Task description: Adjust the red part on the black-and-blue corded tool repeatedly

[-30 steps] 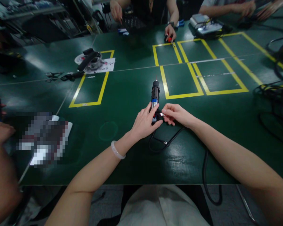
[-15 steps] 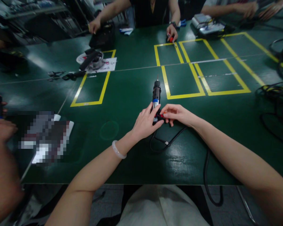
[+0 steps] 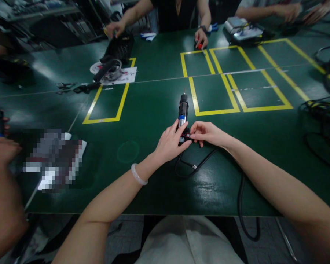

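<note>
A black power tool (image 3: 183, 104) with a blue band, a silver section and a thin metal shaft lies on the green table, shaft pointing away from me. My left hand (image 3: 169, 141) grips its near end, thumb and fingers on either side. Small dark and reddish parts, perhaps wires, show at that end. There my right hand (image 3: 205, 132) is closed in a pinch, palm off the table; what its fingertips hold is too small to make out. A black cable (image 3: 206, 158) runs from beneath my hands, with a ring terminal (image 3: 194, 167) beside it.
Yellow tape outlines (image 3: 217, 113) mark the table. Printed booklets (image 3: 55, 157) lie left, by a co-worker's hand (image 3: 2, 148) around a similar tool. A clear round container (image 3: 111, 71) stands beyond. Across the table, a person's hand (image 3: 200, 38) holds something red. Coiled cables (image 3: 321, 121) lie right.
The reddish piece at my right fingertips shows less now, and those fingers have shifted slightly. My left hand stays on the power tool. Across the table, a person's hand has lifted from a black case.
</note>
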`<state>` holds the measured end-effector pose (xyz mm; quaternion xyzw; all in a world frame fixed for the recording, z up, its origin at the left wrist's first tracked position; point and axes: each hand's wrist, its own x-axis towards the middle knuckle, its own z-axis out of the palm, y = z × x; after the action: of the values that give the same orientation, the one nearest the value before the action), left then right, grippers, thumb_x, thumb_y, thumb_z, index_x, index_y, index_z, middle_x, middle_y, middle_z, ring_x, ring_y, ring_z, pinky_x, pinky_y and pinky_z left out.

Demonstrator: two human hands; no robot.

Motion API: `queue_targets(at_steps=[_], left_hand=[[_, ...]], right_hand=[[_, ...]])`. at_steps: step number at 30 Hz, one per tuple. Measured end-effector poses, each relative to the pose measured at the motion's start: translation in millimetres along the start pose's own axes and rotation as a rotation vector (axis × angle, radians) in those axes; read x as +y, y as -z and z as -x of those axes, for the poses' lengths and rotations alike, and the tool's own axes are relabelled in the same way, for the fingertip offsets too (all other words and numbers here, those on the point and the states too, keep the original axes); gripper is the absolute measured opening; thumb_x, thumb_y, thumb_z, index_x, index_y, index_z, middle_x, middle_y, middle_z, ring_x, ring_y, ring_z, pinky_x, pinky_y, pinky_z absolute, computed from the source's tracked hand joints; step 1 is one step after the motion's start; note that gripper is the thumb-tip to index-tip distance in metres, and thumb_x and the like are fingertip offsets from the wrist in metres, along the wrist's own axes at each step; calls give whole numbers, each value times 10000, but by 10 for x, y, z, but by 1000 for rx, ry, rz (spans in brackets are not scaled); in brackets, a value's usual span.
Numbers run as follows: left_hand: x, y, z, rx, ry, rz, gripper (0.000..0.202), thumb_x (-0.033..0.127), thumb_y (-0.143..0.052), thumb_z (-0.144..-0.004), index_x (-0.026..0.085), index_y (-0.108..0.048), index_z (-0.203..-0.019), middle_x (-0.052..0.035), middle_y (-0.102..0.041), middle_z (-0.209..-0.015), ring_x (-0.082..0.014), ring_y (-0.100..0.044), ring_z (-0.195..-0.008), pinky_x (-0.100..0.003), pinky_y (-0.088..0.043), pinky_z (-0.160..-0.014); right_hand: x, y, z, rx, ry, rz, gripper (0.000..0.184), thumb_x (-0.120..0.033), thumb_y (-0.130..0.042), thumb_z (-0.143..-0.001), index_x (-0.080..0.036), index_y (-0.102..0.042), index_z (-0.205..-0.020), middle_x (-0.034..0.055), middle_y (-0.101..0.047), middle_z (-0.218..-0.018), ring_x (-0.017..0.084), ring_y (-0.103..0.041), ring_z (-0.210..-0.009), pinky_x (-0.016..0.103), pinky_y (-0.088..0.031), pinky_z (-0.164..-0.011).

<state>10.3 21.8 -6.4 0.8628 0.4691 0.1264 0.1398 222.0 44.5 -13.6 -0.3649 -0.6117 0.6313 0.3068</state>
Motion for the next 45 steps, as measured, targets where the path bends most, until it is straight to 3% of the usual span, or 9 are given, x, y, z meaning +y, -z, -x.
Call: queue_targets(at_steps=[6, 14, 20, 29, 36, 40, 45], left_hand=[[20, 17, -9, -3, 12, -15, 666, 491, -491, -939, 237, -340, -1536, -148, -263, -1596, -322, -429, -1335, -453, -372, -1053], [68, -13, -54, -10, 50, -17, 643, 505, -547, -907, 244, -423, -1482, -162, -214, -1605, -361, -408, -1326, -479, -377, -1033], [111, 9, -117, 2, 69, -59, 535, 546, -521, -918, 252, -547, -1364, -148, -268, -1576, -353, -456, -1265, -479, -403, -991], [56, 106, -102, 42, 61, -125, 311, 363, -598, -858, 244, -640, -1142, -108, -381, -1471, -305, -528, -1134, -447, -434, -943], [-368, 289, 100, 19, 157, -119, 320, 367, -589, -850, 248, -630, -1144, -109, -349, -1495, -327, -497, -1215, -489, -412, -998], [-801, 427, 197, 43, 265, -157, 341, 410, -559, -861, 266, -625, -1163, -92, -354, -1503, -360, -441, -1299, -522, -382, -1032], [-1466, 660, 253, 93, 405, -219, 369, 433, -531, -863, 260, -628, -1174, -93, -394, -1469, -339, -416, -1337, -492, -365, -1061]], right_hand=[[13, -10, 10, 36, -7, 29, 292, -342, -764, -803, -170, -546, -893, -66, -546, -601, 51, -471, -428, 157, -388, -349], [27, -68, -6, 62, 4, -6, 257, -249, -720, -805, -189, -512, -944, -52, -569, -656, 71, -520, -478, 160, -411, -354], [-3, -85, 4, 69, 12, -32, 239, -81, -584, -754, -201, -472, -927, -41, -584, -690, 94, -563, -540, 158, -430, -361], [-5, -1, -24, 136, -10, 5, 254, -13, -455, -731, -199, -461, -904, -37, -587, -669, 86, -532, -476, 151, -395, -322], [11, 68, -35, 171, -25, 3, 244, 5, -437, -733, -187, -488, -875, -22, -594, -673, 81, -523, -458, 148, -387, -305], [24, 61, -35, 174, -20, 5, 233, 6, -455, -737, -184, -496, -865, -22, -599, -665, 76, -521, -460, 135, -385, -308], [22, 50, -30, 176, -27, 4, 198, -10, -475, -759, -180, -504, -857, -19, -599, -663, 76, -523, -468, 133, -390, -309]])
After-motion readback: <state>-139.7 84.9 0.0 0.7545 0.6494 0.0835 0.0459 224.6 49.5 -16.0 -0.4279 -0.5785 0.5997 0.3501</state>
